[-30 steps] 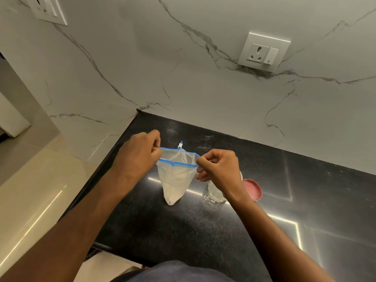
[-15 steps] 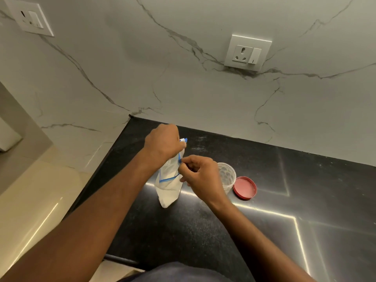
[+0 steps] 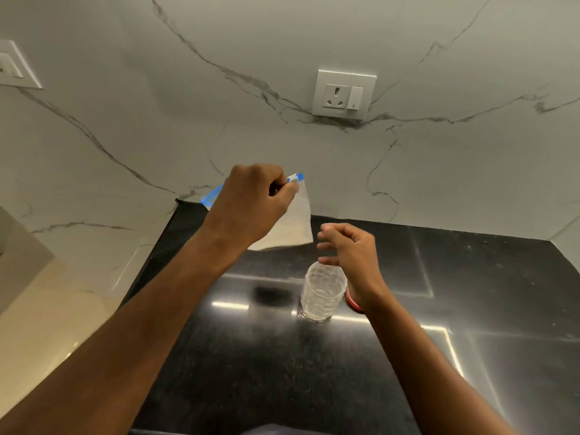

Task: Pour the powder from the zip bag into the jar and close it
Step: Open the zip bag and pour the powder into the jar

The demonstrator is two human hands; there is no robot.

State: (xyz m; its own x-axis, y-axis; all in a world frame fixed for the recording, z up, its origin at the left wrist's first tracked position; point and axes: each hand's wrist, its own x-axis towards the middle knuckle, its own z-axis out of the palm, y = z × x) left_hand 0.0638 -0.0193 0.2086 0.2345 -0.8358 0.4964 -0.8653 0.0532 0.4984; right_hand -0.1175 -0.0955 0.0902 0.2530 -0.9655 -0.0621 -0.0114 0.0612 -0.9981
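My left hand (image 3: 254, 204) holds the clear zip bag (image 3: 296, 221) by its blue zipper edge, lifted off the black counter (image 3: 251, 372). Pale powder sits in the bag's lower part. The bag hangs up and to the left of the clear plastic jar (image 3: 323, 291), which stands upright and open on the counter. My right hand (image 3: 351, 255) hovers just above and right of the jar's mouth, fingers loosely curled and apart, holding nothing. The red lid (image 3: 352, 302) lies on the counter behind my right wrist, mostly hidden.
A white marble wall with a socket (image 3: 343, 94) rises behind the counter. The counter's left edge (image 3: 147, 265) drops to a beige floor. Another socket (image 3: 12, 65) is at the far left.
My left hand has raised the bag off the counter and up toward the wall. My right hand has let go of the bag and moved over the jar.
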